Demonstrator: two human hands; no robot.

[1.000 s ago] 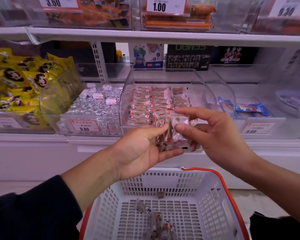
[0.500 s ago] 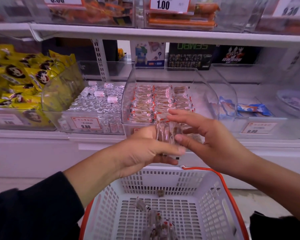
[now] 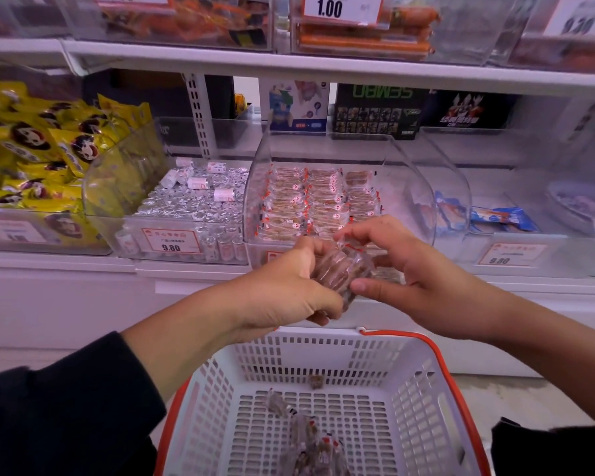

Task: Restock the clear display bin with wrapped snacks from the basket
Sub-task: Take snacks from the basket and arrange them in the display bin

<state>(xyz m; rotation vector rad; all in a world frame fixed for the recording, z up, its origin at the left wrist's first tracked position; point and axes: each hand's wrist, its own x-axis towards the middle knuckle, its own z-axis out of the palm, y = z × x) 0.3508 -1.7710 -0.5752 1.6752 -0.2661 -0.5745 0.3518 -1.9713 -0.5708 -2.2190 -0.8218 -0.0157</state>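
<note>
My left hand [image 3: 282, 290] grips a stack of clear-wrapped brown snacks [image 3: 337, 269] just in front of the clear display bin [image 3: 406, 187]. My right hand [image 3: 413, 269] pinches the same stack from the right, thumb below and fingers over its top. The bin holds neat rows of the same wrapped snacks [image 3: 310, 201] with red-edged wrappers; its right part is bare. Below my hands sits the white perforated basket [image 3: 419, 389] with an orange rim, and several loose wrapped snacks [image 3: 310, 444] lie on its bottom.
Left of the bin stands a bin of silver-wrapped sweets [image 3: 189, 204], and further left are yellow bags [image 3: 38, 149]. A bin with blue packets [image 3: 502, 218] is to the right. The upper shelf edge [image 3: 323, 63] overhangs, with boxed toys [image 3: 375, 111] behind.
Both hands have moved the stack forward toward the bin front. My left hand has turned over and closed its fingers round the stack, which lay on its open palm a second ago.
</note>
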